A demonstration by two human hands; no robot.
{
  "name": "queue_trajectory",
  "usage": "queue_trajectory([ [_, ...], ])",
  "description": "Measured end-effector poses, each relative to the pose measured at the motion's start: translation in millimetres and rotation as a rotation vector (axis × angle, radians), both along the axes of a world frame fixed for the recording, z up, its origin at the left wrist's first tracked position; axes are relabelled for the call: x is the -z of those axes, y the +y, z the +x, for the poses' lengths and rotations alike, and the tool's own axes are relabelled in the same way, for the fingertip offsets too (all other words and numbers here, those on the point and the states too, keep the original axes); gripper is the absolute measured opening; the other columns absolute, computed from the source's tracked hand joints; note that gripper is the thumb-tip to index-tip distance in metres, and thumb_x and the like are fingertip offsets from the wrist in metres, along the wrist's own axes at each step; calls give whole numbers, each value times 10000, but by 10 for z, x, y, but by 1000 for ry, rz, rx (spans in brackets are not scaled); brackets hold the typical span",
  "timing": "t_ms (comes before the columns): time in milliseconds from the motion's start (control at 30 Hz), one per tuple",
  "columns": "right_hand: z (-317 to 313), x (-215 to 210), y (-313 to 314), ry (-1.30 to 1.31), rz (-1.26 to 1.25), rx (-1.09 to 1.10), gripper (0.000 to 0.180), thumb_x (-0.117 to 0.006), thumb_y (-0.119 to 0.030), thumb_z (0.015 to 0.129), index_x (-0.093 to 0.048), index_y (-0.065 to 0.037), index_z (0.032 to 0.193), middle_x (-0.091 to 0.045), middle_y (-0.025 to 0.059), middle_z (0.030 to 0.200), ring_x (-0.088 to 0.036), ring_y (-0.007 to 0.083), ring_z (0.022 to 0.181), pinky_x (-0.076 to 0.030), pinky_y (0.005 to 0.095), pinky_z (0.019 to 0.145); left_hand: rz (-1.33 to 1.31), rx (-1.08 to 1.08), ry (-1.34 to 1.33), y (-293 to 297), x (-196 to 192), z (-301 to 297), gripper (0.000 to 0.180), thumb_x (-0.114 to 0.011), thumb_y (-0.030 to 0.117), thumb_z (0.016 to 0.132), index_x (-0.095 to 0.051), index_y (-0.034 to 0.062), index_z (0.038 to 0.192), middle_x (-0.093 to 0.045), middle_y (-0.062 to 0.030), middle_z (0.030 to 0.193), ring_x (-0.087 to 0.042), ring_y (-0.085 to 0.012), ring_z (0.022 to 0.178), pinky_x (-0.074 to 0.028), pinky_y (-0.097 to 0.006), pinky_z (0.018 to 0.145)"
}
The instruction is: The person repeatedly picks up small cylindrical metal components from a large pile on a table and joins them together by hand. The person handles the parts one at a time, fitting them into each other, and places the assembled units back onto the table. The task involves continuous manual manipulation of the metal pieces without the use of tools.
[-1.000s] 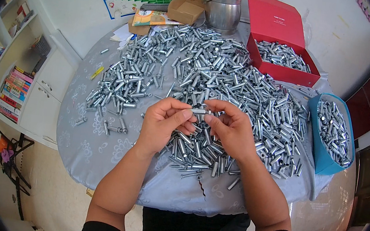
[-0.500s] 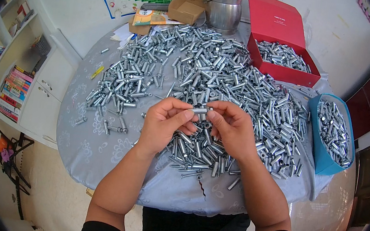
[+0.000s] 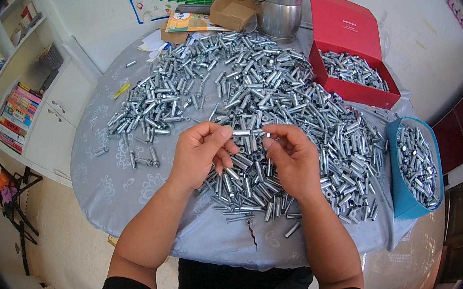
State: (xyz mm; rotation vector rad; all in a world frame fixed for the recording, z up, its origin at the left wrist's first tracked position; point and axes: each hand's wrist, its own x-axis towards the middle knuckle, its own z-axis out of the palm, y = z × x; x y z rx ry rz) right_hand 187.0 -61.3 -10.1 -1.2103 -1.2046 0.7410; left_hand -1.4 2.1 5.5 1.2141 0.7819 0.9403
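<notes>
Above the middle of a large heap of silver metal sleeves and bolts (image 3: pixel 244 186), both my hands are raised close together. My left hand (image 3: pixel 202 151) is closed, its thumb and forefinger pinching one end of a short shiny metal sleeve (image 3: pixel 242 133) that lies level and points to the right. Facing it, my right hand (image 3: pixel 295 160) is closed too, with thumb and forefinger pinched at a small bright metal piece (image 3: pixel 267 135). Whether that piece is a separate part or the end of a bolt, I cannot tell.
A red box (image 3: pixel 357 92) full of similar metal parts stands at the back right, and a blue fabric bin (image 3: pixel 407 201) of them at the right edge. A metal pot (image 3: pixel 279 16) and a cardboard box (image 3: pixel 232 10) sit at the back. A yellow pen-like item (image 3: pixel 121 91) lies left.
My left hand has shifted slightly left with the sleeve, and more of the sleeve shows between the hands. The fingertips of the two hands are farther apart.
</notes>
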Motion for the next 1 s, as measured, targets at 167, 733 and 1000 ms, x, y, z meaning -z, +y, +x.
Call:
queue_trajectory([
  [167,-43,-195,30,237,88,364,464,-615,-44,895,-463,-17,1333,-597,64,1053,-598,75,673,-477,198,557,19,-15,-43,0,20,17,155,-595,172,933,-588,19,907,-669,-104,788,-595,-106,525,-433,-201,397],
  [733,17,-103,0,196,-199,-92,264,-665,-52,865,-628,25,1116,-657,35,819,-571,58,634,-449,197,524,39,50,-40,-5,79,31,130,-604,108,918,-605,3,996,-682,-112,843,-590,-98,543,-447,-201,419],
  [1000,-15,-148,39,154,90,347,422,-628,-67,896,-512,4,1296,-533,137,1267,-628,98,700,-475,195,532,48,42,-63,-1,78,46,137,-607,68,903,-607,1,1022,-691,-114,878,-596,-98,562,-460,-206,441],
])
